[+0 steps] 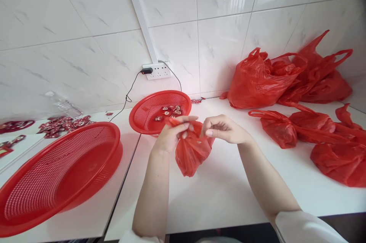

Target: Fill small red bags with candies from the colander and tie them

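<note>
A small red plastic bag (192,155) hangs between my two hands over the white table. My left hand (170,134) is closed on the bag's gathered top at its left side. At the bag's upper right edge, my right hand (223,128) has its thumb and forefinger pinched on the plastic, the other fingers curled. What the bag holds is hidden by the plastic. Just behind my left hand stands a red perforated basket (137,115) with several small dark-red wrapped packets (173,111) inside.
A larger red basket (116,140) stands at the left. Behind it lie a heap of wrapped packets (61,126) and a clear plastic bottle (67,106). Full red bags (257,82) and several smaller tied bags (343,163) lie at right. A power strip (158,71) with a cord is on the wall.
</note>
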{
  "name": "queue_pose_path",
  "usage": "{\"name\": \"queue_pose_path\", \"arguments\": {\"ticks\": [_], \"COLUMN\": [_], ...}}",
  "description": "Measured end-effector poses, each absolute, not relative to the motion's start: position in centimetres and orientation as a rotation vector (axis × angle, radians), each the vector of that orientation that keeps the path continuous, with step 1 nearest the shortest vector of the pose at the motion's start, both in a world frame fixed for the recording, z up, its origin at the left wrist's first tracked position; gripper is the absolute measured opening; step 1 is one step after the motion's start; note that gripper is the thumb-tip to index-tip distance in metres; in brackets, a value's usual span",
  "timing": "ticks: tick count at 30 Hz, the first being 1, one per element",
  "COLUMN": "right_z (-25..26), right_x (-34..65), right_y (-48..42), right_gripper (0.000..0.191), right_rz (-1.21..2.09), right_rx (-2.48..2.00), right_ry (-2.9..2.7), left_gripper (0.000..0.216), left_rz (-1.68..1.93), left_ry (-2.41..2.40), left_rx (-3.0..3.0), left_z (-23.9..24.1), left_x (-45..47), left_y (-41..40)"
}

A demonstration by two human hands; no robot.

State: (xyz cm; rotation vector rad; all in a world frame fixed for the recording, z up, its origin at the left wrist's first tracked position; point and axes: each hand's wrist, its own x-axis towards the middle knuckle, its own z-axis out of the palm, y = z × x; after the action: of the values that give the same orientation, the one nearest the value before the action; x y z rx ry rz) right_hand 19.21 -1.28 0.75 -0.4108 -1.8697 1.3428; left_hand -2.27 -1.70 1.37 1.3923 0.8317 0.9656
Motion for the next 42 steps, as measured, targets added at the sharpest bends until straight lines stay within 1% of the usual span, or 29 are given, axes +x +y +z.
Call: {"name": "queue_pose_path", "arguments": {"ticks": [3, 4, 5, 7, 9, 11, 12, 14, 17, 19, 22, 25, 28, 31, 35, 37, 40, 42], "right_z": [0.1, -0.3, -0.7, -1.6, -2.3, -2.7, -2.8, -2.7, -2.0, -1.5, -0.9, -0.4, -0.1, -0.1, -0.9, -1.2, -1.3, -1.2], "right_x": [18.0, 17.5, 16.9, 15.8, 15.1, 14.7, 14.6, 14.8, 15.5, 16.0, 16.7, 17.4, 17.8, 18.0, 17.8, 17.7, 17.8, 18.0], "right_y": [-0.5, -0.1, 0.2, 0.7, 1.0, 1.0, 0.9, 0.8, 0.5, 0.4, 0.4, 0.3, 0.2, 0.4, 1.3, 1.6, 1.7, 1.8], "right_gripper": [0.037, 0.037, 0.034, 0.031, 0.034, 0.037, 0.038, 0.038, 0.035, 0.032, 0.024, 0.024, 0.016, 0.020, 0.024, 0.025, 0.029, 0.026], "right_rz": [1.154, 1.120, 1.121, 1.213, 1.354, 1.484, 1.530, 1.573, 1.565, 1.515, 1.402, 1.459, 1.505, 1.516, 1.416, 1.440, 1.480, 1.420], "right_rx": [-0.490, -0.506, -0.512, -0.528, -0.583, -0.654, -0.671, -0.658, -0.592, -0.555, -0.505, -0.435, -0.493, -0.562, -0.551, -0.529, -0.584, -0.656], "right_ry": [-1.697, -1.624, -1.568, -1.519, -1.541, -1.609, -1.635, -1.641, -1.649, -1.694, -1.637, -1.457, -1.471, -1.586, -1.201, -1.106, -1.311, -1.474], "left_gripper": [0.056, 0.061, 0.060, 0.047, 0.034, 0.032, 0.034, 0.036, 0.030, 0.023, 0.014, 0.014, 0.014, 0.013, 0.018, 0.020, 0.018, 0.018], "left_rz": [0.804, 0.763, 0.723, 0.629, 0.562, 0.631, 0.733, 1.045, 1.506, 1.616, 1.552, 1.479, 1.494, 1.503, 1.355, 1.295, 1.299, 1.289], "left_ry": [0.947, 1.023, 1.096, 1.169, 1.134, 1.132, 1.167, 1.248, 1.242, 1.190, 1.135, 1.058, 0.995, 0.997, 0.978, 0.972, 1.052, 1.126], "left_rx": [1.890, 2.021, 2.128, 2.286, 2.418, 2.571, 2.644, 2.734, 2.670, 2.599, 2.554, 2.566, 2.586, 2.578, 2.606, 2.629, 2.592, 2.540], "left_z": [2.4, 2.7, 3.0, 3.3, 3.2, 2.7, 2.4, 1.8, 1.2, 1.2, 1.2, 0.9, 0.3, 0.1, 0.1, -0.1, -0.5, -0.8], "left_x": [-2.4, -2.4, -2.5, -2.7, -2.9, -2.9, -2.8, -2.5, -1.9, -1.5, -1.5, -1.6, -1.4, -1.0, -0.4, -0.1, 0.0, -0.3], "left_y": [-3.5, -4.0, -4.3, -4.6, -4.3, -3.7, -3.5, -3.0, -2.7, -2.7, -2.7, -2.5, -2.4, -2.4, -2.3, -2.2, -1.8, -1.5]}}
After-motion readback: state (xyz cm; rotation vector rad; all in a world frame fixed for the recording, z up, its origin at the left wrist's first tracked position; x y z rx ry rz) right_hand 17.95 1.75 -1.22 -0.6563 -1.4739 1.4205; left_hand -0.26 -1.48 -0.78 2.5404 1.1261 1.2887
